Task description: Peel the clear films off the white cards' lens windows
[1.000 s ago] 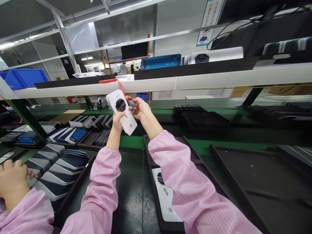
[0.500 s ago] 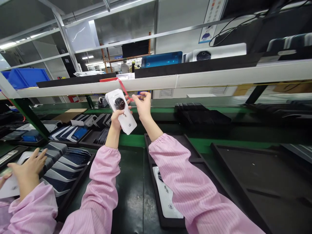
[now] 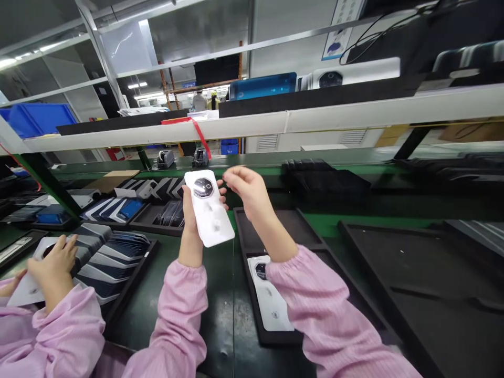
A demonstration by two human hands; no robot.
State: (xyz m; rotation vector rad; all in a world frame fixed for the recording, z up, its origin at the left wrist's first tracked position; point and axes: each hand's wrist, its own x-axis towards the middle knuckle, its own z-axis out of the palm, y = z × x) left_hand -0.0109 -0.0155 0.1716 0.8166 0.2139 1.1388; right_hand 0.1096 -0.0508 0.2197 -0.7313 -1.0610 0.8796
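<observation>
My left hand [image 3: 192, 215] is closed around a white phone back cover [image 3: 216, 226] with a round dark camera area near its top. The cover's edge looks doubled, so there may be more than one in the hand. Just right of the cover, my right hand [image 3: 250, 191] is pinched, with a tiny red piece of tape [image 3: 224, 177] between thumb and finger. From the shelf edge above hangs a red tape strip [image 3: 201, 137], apart from my hand. Below my right forearm, another white back cover [image 3: 271, 310] lies in a black tray [image 3: 258, 231].
At left, a co-worker's hands [image 3: 53, 268] hold a white cover beside a tray of stacked covers [image 3: 114, 257]. Another black tray [image 3: 425, 262] lies at right. The white shelf edge [image 3: 255, 123] crosses ahead, with tape dispensers [image 3: 200, 156] under it.
My right hand has moved down and right, away from the hanging red tape, keeping a small red piece. My left hand and the white cover have come lower and right.
</observation>
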